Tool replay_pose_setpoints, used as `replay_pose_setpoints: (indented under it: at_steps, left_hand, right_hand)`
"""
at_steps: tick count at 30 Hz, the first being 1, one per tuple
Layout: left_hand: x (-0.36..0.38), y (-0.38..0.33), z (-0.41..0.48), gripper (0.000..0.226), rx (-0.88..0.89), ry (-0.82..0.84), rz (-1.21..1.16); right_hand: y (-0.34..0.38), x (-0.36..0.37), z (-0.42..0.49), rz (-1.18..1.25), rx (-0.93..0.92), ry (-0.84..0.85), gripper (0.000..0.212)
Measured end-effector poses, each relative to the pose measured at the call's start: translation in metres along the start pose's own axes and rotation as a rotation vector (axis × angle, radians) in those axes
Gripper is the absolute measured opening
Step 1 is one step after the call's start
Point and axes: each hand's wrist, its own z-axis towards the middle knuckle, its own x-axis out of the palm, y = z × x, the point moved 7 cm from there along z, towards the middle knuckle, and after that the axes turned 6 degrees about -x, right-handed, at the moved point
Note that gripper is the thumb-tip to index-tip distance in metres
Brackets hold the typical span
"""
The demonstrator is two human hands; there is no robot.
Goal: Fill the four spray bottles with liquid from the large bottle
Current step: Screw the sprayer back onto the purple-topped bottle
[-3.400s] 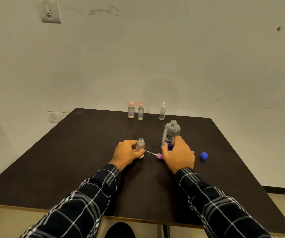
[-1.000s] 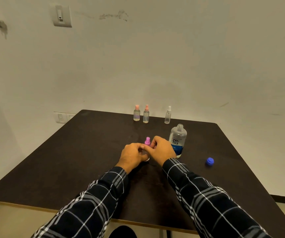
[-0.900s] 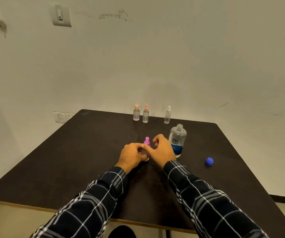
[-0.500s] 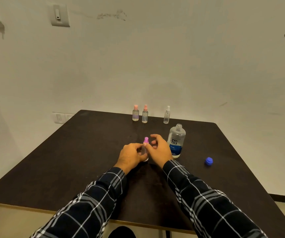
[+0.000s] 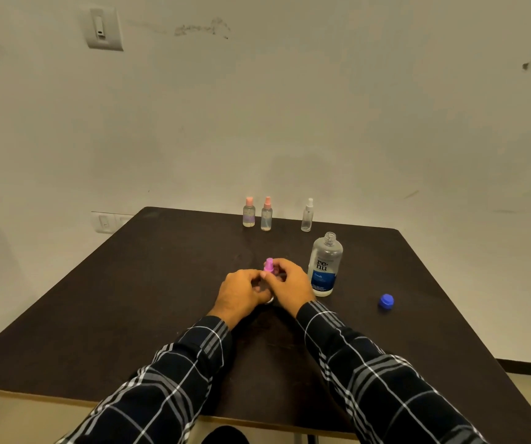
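A small clear spray bottle with a purple spray top (image 5: 269, 265) stands on the dark table (image 5: 136, 283) in the middle. My left hand (image 5: 241, 291) grips its body, which is mostly hidden. My right hand (image 5: 289, 283) pinches the purple top from the right. The large clear bottle with a blue label (image 5: 325, 265) stands uncapped just right of my right hand. Its blue cap (image 5: 386, 301) lies further right. At the table's far edge stand two pink-topped spray bottles (image 5: 249, 212) (image 5: 267, 214) and a white-topped one (image 5: 307, 215).
The table's back edge meets a pale wall with a switch plate (image 5: 103, 28) high on the left and a socket (image 5: 105, 222) low beside the table. Bare tabletop lies to the left and in front of my hands.
The purple spray top, which lay loose on the table beside the open small bottle, now sits on that bottle. My right hand left the large bottle and has been turning its fingers on the top.
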Motion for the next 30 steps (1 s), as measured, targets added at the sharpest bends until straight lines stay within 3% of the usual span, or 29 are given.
replay_pose_setpoints:
  at_steps: [9, 13, 18, 22, 25, 28, 30]
  left_hand:
    - [0.002, -0.002, 0.001, 0.026, -0.008, 0.051, -0.014]
    - [0.003, -0.003, 0.001, 0.024, -0.006, 0.074, -0.002]
    - [0.003, -0.005, -0.003, 0.028, 0.025, 0.038, -0.003]
    - [0.005, 0.0, 0.003, 0.036, 0.048, -0.011, 0.003]
    - [0.007, -0.001, 0.008, 0.037, 0.043, -0.006, -0.004]
    - [0.012, -0.013, 0.013, 0.037, 0.046, -0.002, 0.027]
    - [0.018, -0.021, 0.017, 0.038, 0.058, 0.003, 0.056]
  right_hand:
    - [0.002, -0.01, 0.003, -0.097, 0.122, -0.132, 0.02]
    - [0.001, -0.009, 0.0, -0.057, 0.156, -0.147, 0.02]
    - [-0.003, -0.014, -0.017, -0.195, 0.089, -0.115, 0.03]
    - [-0.028, -0.067, -0.06, -0.18, 0.213, -0.501, 0.031]
    - [-0.046, -0.096, -0.07, -0.09, 0.323, -0.637, 0.048]
    - [-0.062, -0.097, -0.054, -0.037, 0.341, -0.503, 0.085]
    - [-0.071, -0.093, -0.043, 0.001, 0.343, -0.423, 0.096]
